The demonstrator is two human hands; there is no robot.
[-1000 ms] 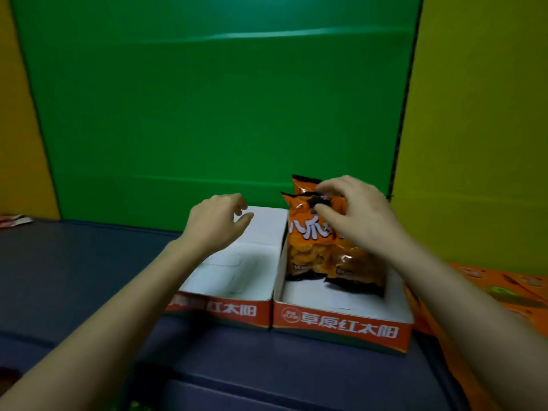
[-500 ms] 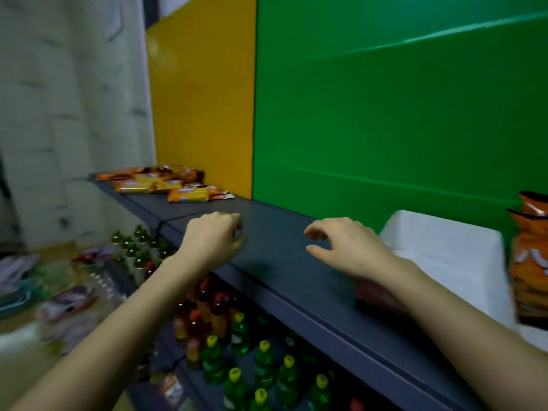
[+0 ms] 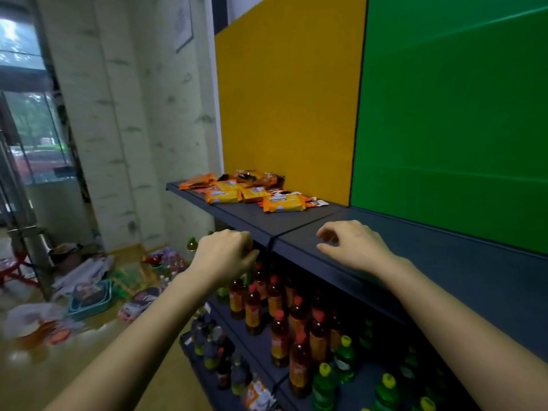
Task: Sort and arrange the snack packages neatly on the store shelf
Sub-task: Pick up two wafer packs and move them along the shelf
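Head view: cam has swung left vs 1 s ago. Then it faced the green back panel (image 3: 444, 114), w/ two white cardboard trays and the right hand on orange bags standing in the right-side tray. Those trays & bags are now out of frame.

The right hand (image 3: 353, 247) has let go. It hovers lower centre over the dark blue-grey metal shelf (image 3: 290, 223), fingers loosely spread, holding nothing. The left hand (image 3: 225, 256) is centre frame at the shelf's front edge, fingers curled under. It's seen from the back, so can't tell if anything is in it.

New in shot: a loose heap of orange and yellow snack packets (image 3: 252, 191), upper centre. They lie flat & jumbled at the far end of the shelf below the yellow back panel (image 3: 290, 114), well apart from both hands. Plastic drink bottles w/ red and yellow caps (image 3: 275, 321) fill the lower shelf.

Prob meaning: one lot is placed and the heap is next to fetch & sort. Plenty left to do.
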